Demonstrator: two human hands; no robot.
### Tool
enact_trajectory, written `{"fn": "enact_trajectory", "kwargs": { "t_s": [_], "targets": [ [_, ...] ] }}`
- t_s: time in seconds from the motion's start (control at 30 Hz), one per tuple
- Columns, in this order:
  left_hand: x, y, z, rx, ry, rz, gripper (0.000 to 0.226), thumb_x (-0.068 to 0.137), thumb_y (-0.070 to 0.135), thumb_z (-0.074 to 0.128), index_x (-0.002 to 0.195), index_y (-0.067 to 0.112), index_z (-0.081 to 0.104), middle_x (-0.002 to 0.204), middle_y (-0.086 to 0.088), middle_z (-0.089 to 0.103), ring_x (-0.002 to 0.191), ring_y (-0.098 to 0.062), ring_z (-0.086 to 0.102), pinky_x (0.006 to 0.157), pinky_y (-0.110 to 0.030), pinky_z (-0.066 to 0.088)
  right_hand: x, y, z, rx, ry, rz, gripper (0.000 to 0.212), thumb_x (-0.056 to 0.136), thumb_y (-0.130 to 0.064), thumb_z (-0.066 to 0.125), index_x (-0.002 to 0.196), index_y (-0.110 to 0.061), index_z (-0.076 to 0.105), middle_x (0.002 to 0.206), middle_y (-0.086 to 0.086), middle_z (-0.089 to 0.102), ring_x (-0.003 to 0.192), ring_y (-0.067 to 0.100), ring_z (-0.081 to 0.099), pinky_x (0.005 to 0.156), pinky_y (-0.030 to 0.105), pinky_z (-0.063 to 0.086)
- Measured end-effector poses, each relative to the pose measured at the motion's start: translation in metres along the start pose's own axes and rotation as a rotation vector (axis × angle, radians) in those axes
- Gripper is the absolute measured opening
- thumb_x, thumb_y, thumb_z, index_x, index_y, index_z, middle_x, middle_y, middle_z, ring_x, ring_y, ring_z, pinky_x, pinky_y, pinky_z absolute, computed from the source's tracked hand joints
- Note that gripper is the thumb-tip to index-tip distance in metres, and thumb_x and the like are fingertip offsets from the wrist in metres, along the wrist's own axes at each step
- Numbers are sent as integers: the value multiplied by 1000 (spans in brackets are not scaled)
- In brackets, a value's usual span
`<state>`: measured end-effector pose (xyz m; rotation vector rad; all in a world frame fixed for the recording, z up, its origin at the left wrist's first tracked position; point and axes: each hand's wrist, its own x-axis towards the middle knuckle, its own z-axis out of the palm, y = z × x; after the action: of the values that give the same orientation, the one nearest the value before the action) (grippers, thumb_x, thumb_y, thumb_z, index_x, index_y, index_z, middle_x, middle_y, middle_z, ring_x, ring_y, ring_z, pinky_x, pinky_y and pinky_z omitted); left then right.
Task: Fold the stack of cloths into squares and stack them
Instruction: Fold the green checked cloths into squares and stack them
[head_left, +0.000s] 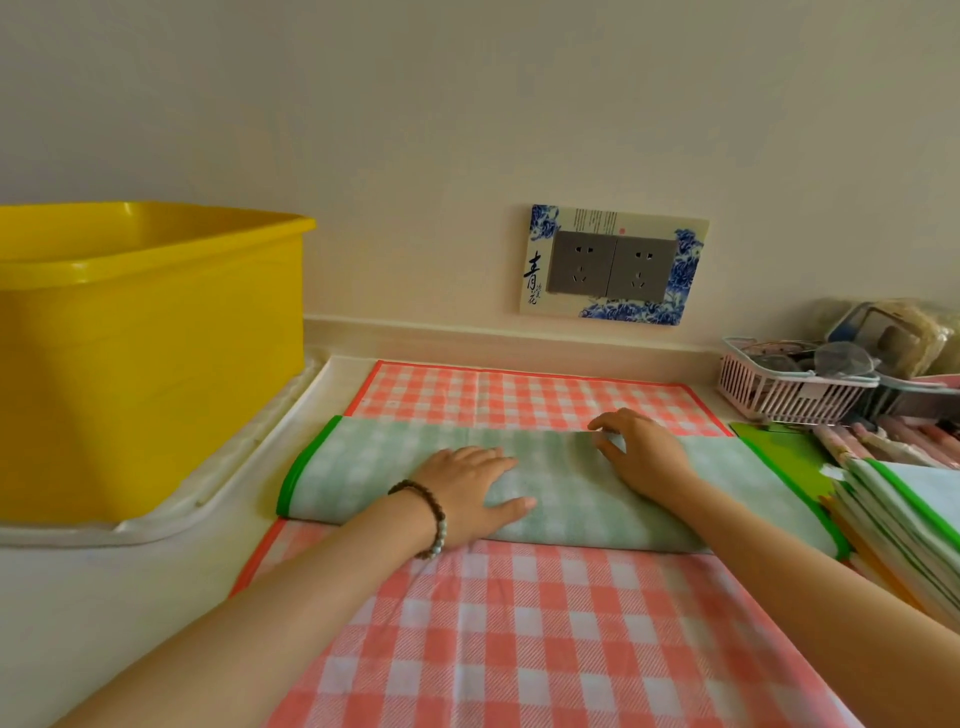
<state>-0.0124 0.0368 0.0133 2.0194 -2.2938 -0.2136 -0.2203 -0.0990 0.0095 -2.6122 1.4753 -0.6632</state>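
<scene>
Pressing green cloth (571, 506), left hand (467, 493); right hand (636, 452) pinching far edge.

A: The folded cloth (571, 493)?
B: Pale green-and-white check, bright green edging.
A: And the spread cloth (519, 623)?
B: Coral-and-white gingham, orange-red edging.
A: The tub (145, 364)?
B: Plain yellow. The socket plate (613, 265) has blue flowers on white; the basket (779, 395) is pink.

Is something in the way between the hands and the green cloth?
No, nothing visible is. The left hand lies flat on the green cloth, and the right hand pinches its far edge.
</scene>
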Motion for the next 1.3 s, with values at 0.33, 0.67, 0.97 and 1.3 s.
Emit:
{"fn": "enact_trajectory", "kwargs": {
  "t_s": [0.33, 0.67, 0.97, 1.3],
  "targets": [
    [8, -3, 16, -29, -1, -56, 69, 93, 62, 20, 151, 26, 6, 159, 8, 1, 145, -10, -2, 118, -36, -2, -38, -68, 17, 68, -151, -42, 43, 100, -28, 35, 141, -18, 39, 149, 1, 37, 136, 17, 33, 112, 29, 21],
    [9, -6, 17, -6, -14, -45, 72, 93, 63, 17, 151, 24, 1, 158, 8, -4, 145, -10, -4, 119, -36, -2, -52, -29, 14, -63, -257, 66, 56, 95, -57, 23, 147, -37, 19, 158, -8, 13, 146, 13, 8, 117, 36, 4],
    [8, -7, 19, -1, -8, -43, 71, 92, 63, 16, 151, 25, 1, 158, 9, -4, 145, -10, -3, 119, -37, -3, -76, 68, -32, -180, -275, 303, 57, 95, -57, 22, 148, -36, 17, 158, -6, 12, 146, 16, 11, 118, 36, 9],
    [7, -4, 17, -10, 6, -45, 68, 93, 62, 18, 151, 27, 5, 158, 8, -1, 146, -12, -1, 119, -38, -1, -71, 11, -25, -47, -187, 177, 54, 97, -50, 31, 145, -25, 32, 155, 0, 25, 142, 19, 24, 116, 36, 16]
  ]
}}
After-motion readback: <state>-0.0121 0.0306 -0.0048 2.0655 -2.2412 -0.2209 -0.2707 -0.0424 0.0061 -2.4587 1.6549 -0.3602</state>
